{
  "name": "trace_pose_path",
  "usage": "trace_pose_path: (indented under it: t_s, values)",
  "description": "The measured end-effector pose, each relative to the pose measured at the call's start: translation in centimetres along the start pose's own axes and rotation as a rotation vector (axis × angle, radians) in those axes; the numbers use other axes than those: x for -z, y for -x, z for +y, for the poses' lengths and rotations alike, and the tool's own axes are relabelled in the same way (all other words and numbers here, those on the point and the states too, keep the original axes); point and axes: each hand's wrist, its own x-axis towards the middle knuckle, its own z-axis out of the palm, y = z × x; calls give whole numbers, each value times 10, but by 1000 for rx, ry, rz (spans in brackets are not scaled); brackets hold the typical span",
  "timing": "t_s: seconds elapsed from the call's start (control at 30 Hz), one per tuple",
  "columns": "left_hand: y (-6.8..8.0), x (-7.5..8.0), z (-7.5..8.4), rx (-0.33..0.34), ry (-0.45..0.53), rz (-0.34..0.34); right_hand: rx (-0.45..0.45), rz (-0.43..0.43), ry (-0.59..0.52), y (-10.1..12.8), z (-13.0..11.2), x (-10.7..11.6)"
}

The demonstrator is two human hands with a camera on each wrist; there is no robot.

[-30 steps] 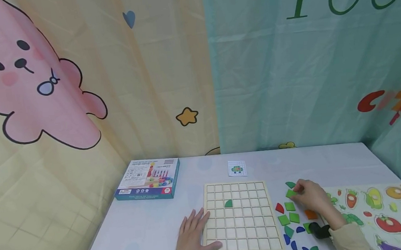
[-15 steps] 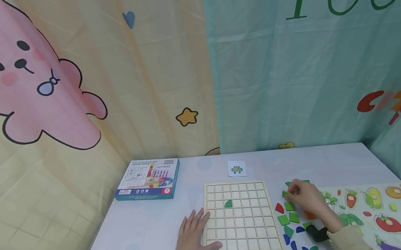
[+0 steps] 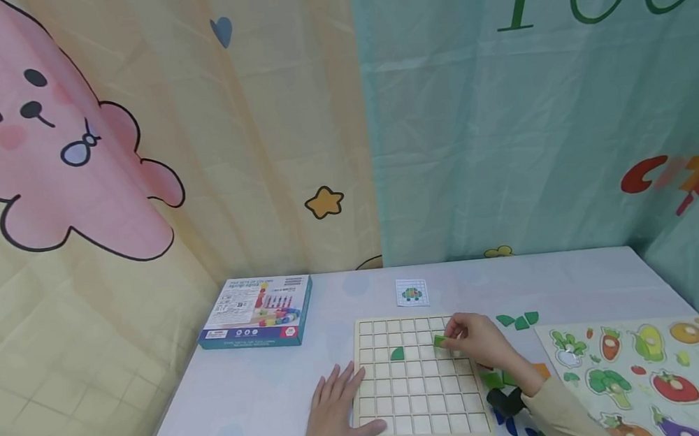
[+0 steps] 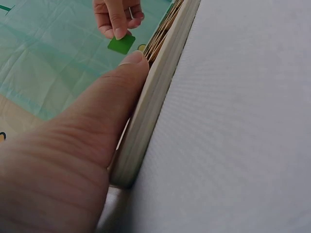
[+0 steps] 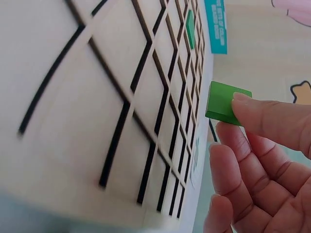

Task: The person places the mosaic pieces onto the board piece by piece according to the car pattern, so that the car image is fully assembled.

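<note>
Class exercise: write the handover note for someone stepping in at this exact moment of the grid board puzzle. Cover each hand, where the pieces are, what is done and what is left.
Left hand: flat on the table, fingers straight, pressing against the left edge of the wooden grid board.
Right hand: pinches a green square tile over the board's upper right cells, not yet set down.
Done: one green quarter-round piece sits in a cell.
Left: every other visible cell is empty. Loose pieces lie on the table right of the board. A pattern card lies beyond the board.
</note>
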Motion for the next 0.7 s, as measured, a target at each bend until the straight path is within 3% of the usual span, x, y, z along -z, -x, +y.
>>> trace_pose_path:
  t_s: [0.23,0.7]
  values:
    - [0,1,0,-1,4,-3,73,-48,0,-11,-11,-21]
    - [0,1,0,-7,0,5,51,-100,24,-22,-18,-45]
